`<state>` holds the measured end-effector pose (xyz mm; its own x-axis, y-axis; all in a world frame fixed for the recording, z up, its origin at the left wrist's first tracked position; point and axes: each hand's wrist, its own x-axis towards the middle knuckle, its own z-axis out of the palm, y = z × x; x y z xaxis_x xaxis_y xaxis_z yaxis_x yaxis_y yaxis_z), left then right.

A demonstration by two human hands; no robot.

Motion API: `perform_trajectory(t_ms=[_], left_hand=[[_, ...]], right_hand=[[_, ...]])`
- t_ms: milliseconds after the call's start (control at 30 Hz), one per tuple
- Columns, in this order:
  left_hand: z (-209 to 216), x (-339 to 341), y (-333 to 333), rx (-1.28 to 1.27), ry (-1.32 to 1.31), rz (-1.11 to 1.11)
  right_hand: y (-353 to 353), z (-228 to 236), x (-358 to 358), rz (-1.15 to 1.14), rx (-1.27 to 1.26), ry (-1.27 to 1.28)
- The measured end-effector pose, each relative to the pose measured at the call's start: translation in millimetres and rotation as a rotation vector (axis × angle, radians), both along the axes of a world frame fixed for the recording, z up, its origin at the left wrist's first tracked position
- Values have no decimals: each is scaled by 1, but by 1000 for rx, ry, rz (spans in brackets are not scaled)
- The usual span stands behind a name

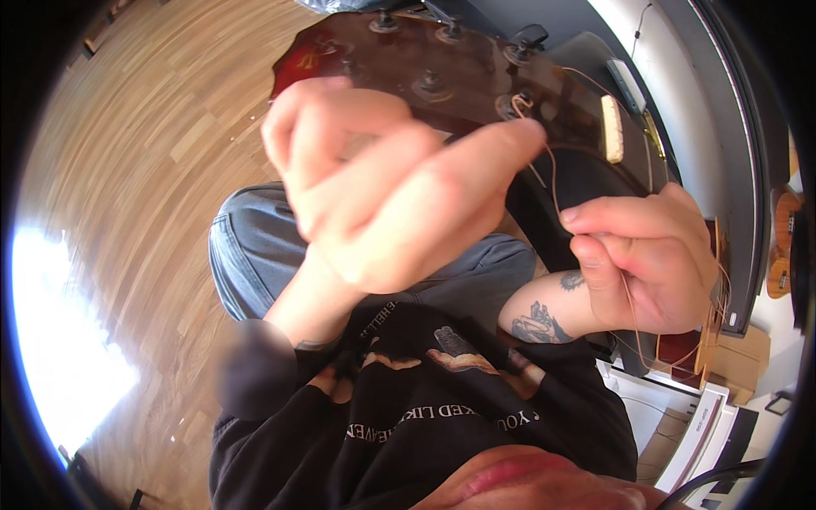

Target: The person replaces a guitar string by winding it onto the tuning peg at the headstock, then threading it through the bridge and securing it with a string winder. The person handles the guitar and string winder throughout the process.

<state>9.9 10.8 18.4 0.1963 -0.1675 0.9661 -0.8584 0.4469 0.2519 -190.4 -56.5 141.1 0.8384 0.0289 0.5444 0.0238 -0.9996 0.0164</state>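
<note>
A dark brown guitar headstock (pixel 374 68) with metal tuning posts extends across the top of the view. A copper-coloured guitar string (pixel 555 183) loops at a tuning post (pixel 512 105) near the white nut (pixel 611 129). My right hand (pixel 650 255) is closed, pinching this string between thumb and fingers, with its slack curving below. My left hand (pixel 399 187), smeared by motion, is in front of the headstock with its fingers curled. Its index fingertip overlaps the string beside the post. The left thumb is hidden, so what those fingers grip does not show.
My legs in blue jeans (pixel 255 238) are beneath the guitar, above a wooden floor (pixel 153 153). At right are a wooden stringed instrument (pixel 784 242), a cardboard box (pixel 738 361) and a white keyboard-like unit (pixel 693 438). More string hangs behind my right hand.
</note>
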Motion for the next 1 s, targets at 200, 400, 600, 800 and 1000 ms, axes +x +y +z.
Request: perform_trajectory(t_ms=[200, 400, 600, 800, 1000], left_hand=[[-4, 0, 1, -28, 11, -12], [-12, 6, -8, -159, -5, -73], [-15, 10, -7, -164, -11, -86], [-14, 8, -11, -215, 3, -86], [-9, 1, -13, -193, 4, -31]], right_hand=[[3, -2, 3, 6, 6, -15], [2, 4, 2, 8, 3, 53], [4, -2, 3, -2, -2, -2], [2, -4, 4, 0, -9, -27], [3, -3, 4, -10, -12, -27]])
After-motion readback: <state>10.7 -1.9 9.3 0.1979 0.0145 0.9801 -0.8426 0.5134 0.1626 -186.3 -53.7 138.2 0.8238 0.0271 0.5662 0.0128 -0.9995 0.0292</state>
